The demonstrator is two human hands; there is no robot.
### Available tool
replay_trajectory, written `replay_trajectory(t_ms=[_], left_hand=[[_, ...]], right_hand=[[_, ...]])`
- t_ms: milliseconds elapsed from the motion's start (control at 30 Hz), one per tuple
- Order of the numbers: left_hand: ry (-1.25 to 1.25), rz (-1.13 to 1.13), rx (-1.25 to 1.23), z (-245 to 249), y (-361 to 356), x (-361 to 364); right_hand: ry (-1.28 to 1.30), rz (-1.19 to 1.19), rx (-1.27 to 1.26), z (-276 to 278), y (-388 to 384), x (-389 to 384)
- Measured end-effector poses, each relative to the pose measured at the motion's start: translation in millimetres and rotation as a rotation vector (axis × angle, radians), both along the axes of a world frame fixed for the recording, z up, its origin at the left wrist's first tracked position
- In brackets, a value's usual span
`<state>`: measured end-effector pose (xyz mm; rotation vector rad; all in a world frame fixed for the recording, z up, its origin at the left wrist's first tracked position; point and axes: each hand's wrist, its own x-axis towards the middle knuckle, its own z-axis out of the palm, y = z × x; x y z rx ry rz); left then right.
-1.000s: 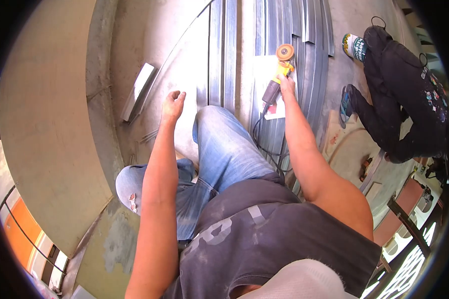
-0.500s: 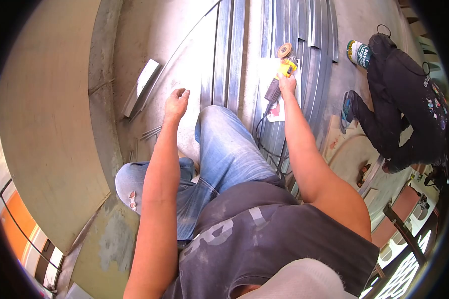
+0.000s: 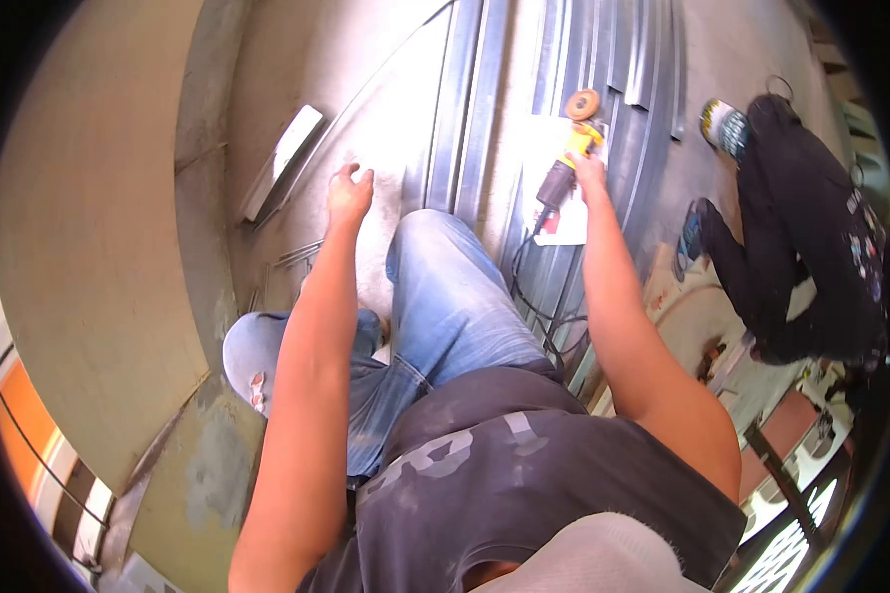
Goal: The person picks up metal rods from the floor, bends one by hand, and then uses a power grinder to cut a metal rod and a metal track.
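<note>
My right hand [image 3: 590,173] grips the yellow-and-black angle grinder [image 3: 558,183] near its yellow head. A brown disc faces up at the grinder's far end, and the tool is over a white sheet [image 3: 560,229] on the metal channels [image 3: 613,138]. Its black cord [image 3: 517,259] trails back toward my waist. My left hand [image 3: 349,195] is held above the floor, thumb and fingers apart, with nothing in it. Left of that hand lies a short, pale metal piece [image 3: 285,158], beside a long thin rod [image 3: 351,97].
Long metal channels [image 3: 462,119] run forward from my knee. On the right a person in dark clothes [image 3: 806,212] crouches by a paint can [image 3: 727,128]. A large curved panel [image 3: 89,247] stands on my left. Thin metal rods [image 3: 300,254] lie near my left forearm.
My left hand has opened its fingers wider and risen slightly. The view has shifted a little, so the grinder and right hand appear farther right. The right hand remains at the grinder.
</note>
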<state>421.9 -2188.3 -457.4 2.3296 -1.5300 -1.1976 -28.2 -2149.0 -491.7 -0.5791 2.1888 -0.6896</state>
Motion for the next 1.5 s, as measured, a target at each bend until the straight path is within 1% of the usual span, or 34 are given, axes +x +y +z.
replay_trajectory(t_ms=[67, 133, 167, 200, 233, 267, 300, 333, 367, 400, 467, 500, 567, 600, 633, 667, 700, 733, 800, 833, 900, 967, 1000, 1067, 1133, 1167, 1233, 1267, 1300, 1333, 1500], left_hand=[[-0.177, -0.024, -0.087, -8, -7, 5], [-0.186, 0.037, -0.151, -3, -17, 7], [-0.200, 0.052, -0.147, -3, -24, 10], [-0.215, 0.057, -0.190, -6, -32, 14], [-0.227, 0.062, -0.235, -8, -41, 16], [-0.232, 0.081, -0.235, -10, -48, 19], [-0.312, 0.063, -0.135, -10, -52, 23], [-0.389, 0.046, -0.030, -16, -54, 30], [-0.476, 0.043, -0.034, -25, -54, 36], [-0.477, 0.064, -0.032, -28, -52, 41], [-0.547, -0.041, 0.064, -33, -49, 50], [-0.538, -0.028, 0.058, -43, -46, 55], [-0.504, -0.025, 0.036, -55, -44, 61], [-0.470, -0.038, 0.011, -53, -43, 61], [-0.466, -0.031, 0.013, -51, -42, 63], [-0.384, -0.030, 0.036, -48, -43, 64], [-0.302, -0.032, 0.060, -38, -46, 64], [-0.300, -0.034, 0.059, -20, -49, 63], [-0.246, -0.078, 0.084, 23, -60, 65], [-0.278, -0.108, 0.025, 39, -63, 69], [-0.288, -0.134, -0.023, 60, -75, 82], [-0.310, -0.180, -0.125, 86, -84, 94], [-0.331, -0.228, -0.128, 108, -89, 99], [-0.362, -0.251, -0.148, 147, -93, 111], [-0.404, -0.254, -0.170, 184, -86, 125], [-0.445, -0.268, -0.192, 201, -79, 132], [-0.497, -0.263, -0.221, 231, -64, 144], [-0.527, -0.269, -0.275, 243, -55, 149], [-0.555, -0.274, -0.321, 251, -45, 155], [-0.560, -0.255, -0.316, 255, -37, 160], [-0.583, -0.197, -0.298, 266, -11, 165]], right_hand=[[-0.044, 0.011, 0.041, -9, 1, -8], [-0.150, 0.005, -0.051, -6, 0, -6], [-0.178, 0.000, -0.065, -2, -1, -3], [-0.146, 0.007, -0.062, -9, 0, -8], [-0.181, 0.003, -0.061, -9, 1, -9], [-0.214, 0.001, -0.060, -10, 1, -10], [-0.218, 0.023, -0.057, -5, -1, -6], [-0.176, 0.025, -0.033, 1, -3, -2], [-0.132, 0.027, -0.013, 6, -6, 2], [-0.133, 0.047, -0.014, 9, -7, 5], [-0.056, 0.079, 0.026, 12, -7, 5], [-0.055, 0.095, 0.025, 10, -7, 4], [-0.057, 0.040, 0.042, 3, -5, 1], [-0.054, 0.051, 0.043, 2, -6, 3], [0.050, 0.105, 0.071, 3, -6, 3], [0.154, 0.152, 0.097, 4, -4, 3], [0.296, 0.204, 0.123, 15, -5, 11], [0.298, 0.202, 0.123, 25, -4, 20], [0.901, 0.258, -0.059, 45, -9, 45], [0.770, 0.386, -0.168, 62, -22, 59], [0.784, 0.624, -0.343, 74, -58, 99], [0.642, 0.738, -0.588, 119, -109, 167], [0.645, 0.861, -0.731, 131, -136, 186], [0.639, 0.987, -0.811, 165, -177, 229], [0.621, 1.129, -0.843, 183, -205, 260], [0.614, 1.129, -0.861, 186, -213, 273], [0.538, 1.324, -0.825, 192, -227, 297], [0.533, 1.335, -0.842, 196, -229, 307], [0.480, 1.410, -0.721, 198, -229, 316], [0.428, 1.482, -0.595, 199, -228, 325], [0.466, 1.541, -0.644, 188, -218, 352]])
